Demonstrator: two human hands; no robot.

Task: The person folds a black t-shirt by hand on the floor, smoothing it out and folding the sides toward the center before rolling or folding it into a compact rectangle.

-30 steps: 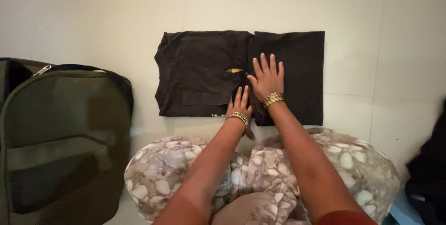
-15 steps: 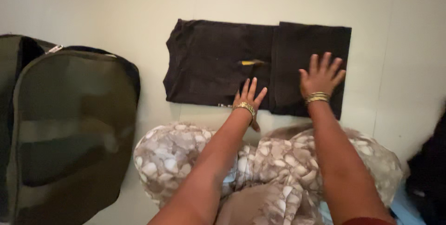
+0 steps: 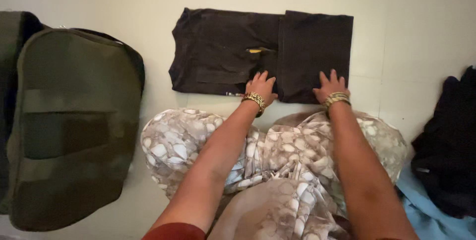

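A black folded garment (image 3: 238, 47) lies flat on the pale tiled floor in front of my knees, its right part folded over as a darker panel (image 3: 315, 47). My left hand (image 3: 261, 87) rests on the garment's near edge by the fold line, fingers curled onto the cloth. My right hand (image 3: 329, 86) lies at the near edge of the folded panel, fingers on the fabric. Both wrists wear gold bangles. A small yellow tag (image 3: 255, 50) shows near the fold.
A large olive-green backpack (image 3: 69, 121) lies on the floor to the left. A heap of black clothing (image 3: 446, 141) sits at the right over a light blue cloth (image 3: 431, 215). My knees, in patterned fabric (image 3: 277, 156), are just below the garment.
My right hand slid from the middle of the garment out to the right and then back to its near edge. My left hand stayed by the fold. The view shifted.
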